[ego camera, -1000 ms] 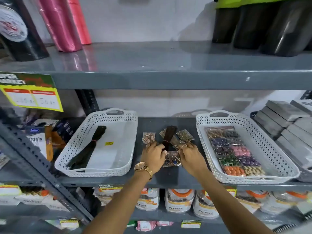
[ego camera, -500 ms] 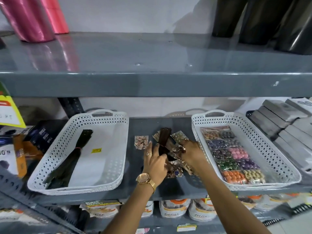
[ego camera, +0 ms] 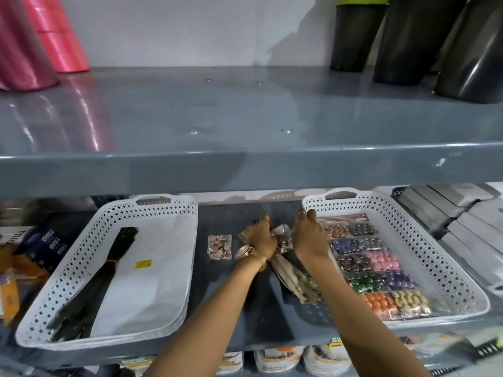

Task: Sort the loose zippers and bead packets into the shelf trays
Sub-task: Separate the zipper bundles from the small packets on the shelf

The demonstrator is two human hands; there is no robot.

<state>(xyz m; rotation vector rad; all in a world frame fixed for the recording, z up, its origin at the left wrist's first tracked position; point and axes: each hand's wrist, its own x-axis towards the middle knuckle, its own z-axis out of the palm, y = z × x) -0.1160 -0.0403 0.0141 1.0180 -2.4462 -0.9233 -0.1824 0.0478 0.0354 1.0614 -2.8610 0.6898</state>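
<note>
Between the two trays lies a loose pile of clear bead packets point(ego camera: 283, 236), with a bundle of beige zippers point(ego camera: 294, 284) trailing from it toward the shelf's front edge. My left hand point(ego camera: 260, 239), which wears a gold watch, curls over the left of the pile and grips packets. My right hand point(ego camera: 310, 238) is on the pile's right side. Its fingertips are pinched by the right tray's rim, and what they hold is hidden. One pink bead packet point(ego camera: 220, 246) lies alone to the left. The left white tray point(ego camera: 174, 268) holds a black zipper bundle point(ego camera: 100, 276). The right white tray point(ego camera: 460, 284) holds coloured bead packets point(ego camera: 378, 263).
The grey upper shelf point(ego camera: 245, 170) overhangs the trays close above my hands. Pink rolls point(ego camera: 35, 44) and black tubs point(ego camera: 408, 42) stand on it. Grey boxes point(ego camera: 462, 221) are stacked right of the right tray. Small boxes point(ego camera: 46, 243) sit left of the left tray.
Both hands have moved farther back over the loose pile. The brown zipper is out of sight, and beige zippers now show below the hands. The camera has tilted up and moved closer.
</note>
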